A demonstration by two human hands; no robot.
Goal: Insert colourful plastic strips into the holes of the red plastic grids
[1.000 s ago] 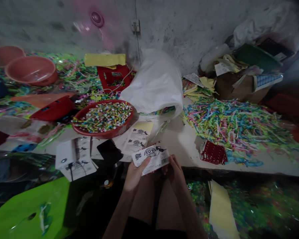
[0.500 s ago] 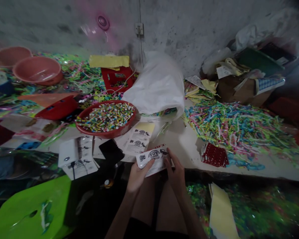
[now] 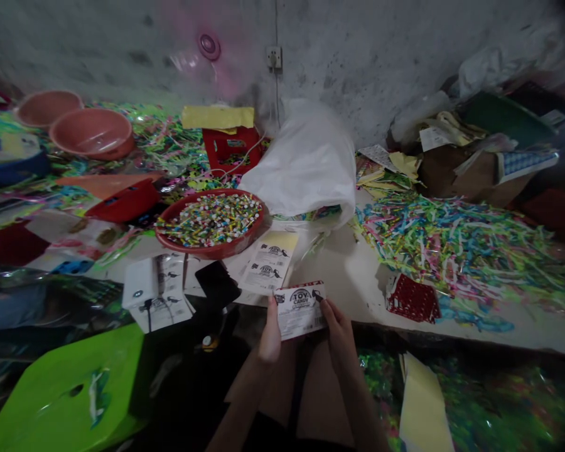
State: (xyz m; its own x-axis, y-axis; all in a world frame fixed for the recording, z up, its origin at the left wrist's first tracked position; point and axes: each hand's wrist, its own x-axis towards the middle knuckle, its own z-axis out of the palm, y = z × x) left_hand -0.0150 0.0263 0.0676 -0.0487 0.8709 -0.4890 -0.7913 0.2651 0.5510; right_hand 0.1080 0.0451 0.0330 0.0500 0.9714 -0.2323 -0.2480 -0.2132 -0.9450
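Both my hands hold a small white "TOY CANDY" packet (image 3: 300,309) just below the table's front edge, above my lap. My left hand (image 3: 270,336) grips its left side, thumb on the front. My right hand (image 3: 338,326) pinches its right edge. More flat packets of the same print (image 3: 269,262) lie on the table right behind. A red bowl (image 3: 211,223) heaped with small coloured candies stands behind those.
A white plastic bag (image 3: 306,164) stands mid-table. A big heap of coloured strips (image 3: 456,242) covers the right side, with a small red basket (image 3: 412,299) near it. A black phone (image 3: 217,284), a white box (image 3: 156,292), pink basins (image 3: 92,132) and a green stool (image 3: 63,392) are at left.
The packet has turned from a slanted, wide position to nearly upright between my hands. The camera has swung slightly left, so everything sits further right in the view.
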